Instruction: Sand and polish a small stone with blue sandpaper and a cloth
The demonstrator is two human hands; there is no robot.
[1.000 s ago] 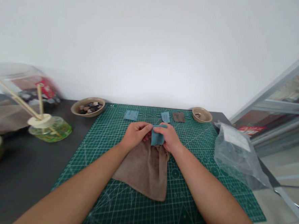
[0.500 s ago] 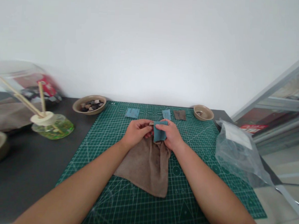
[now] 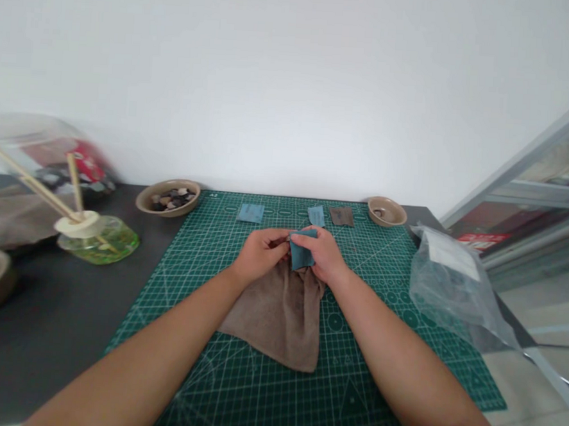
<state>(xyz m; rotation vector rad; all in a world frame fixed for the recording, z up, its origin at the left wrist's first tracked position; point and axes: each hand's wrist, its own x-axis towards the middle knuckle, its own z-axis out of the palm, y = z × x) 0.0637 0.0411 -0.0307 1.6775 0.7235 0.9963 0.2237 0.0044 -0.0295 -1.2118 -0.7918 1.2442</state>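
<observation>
Over the middle of the cutting mat, my right hand (image 3: 327,253) is closed on a small blue piece of sandpaper (image 3: 302,256), thumb across its upper part. Part of a brown cloth (image 3: 278,322) is bunched under that hand, and the rest spreads toward me on the mat. My left hand (image 3: 261,253) is closed beside it, its fingertips pinching a small stone, mostly hidden, at the sandpaper's left edge. Behind my hands lie two blue sandpaper pieces (image 3: 250,213) and a brown sandpaper piece (image 3: 341,216).
The green cutting mat (image 3: 164,289) covers much of the dark table. A bowl (image 3: 146,206) of stones stands back left, another bowl (image 3: 394,221) back right. A reed diffuser (image 3: 99,243) and a bowl (image 3: 5,279) are on the left. A clear plastic bag (image 3: 446,293) lies right.
My left fingertips have moved slightly closer to the sandpaper, and the stone between the hands is more hidden. The sandpaper is tilted slightly differently. The cloth stays in place.
</observation>
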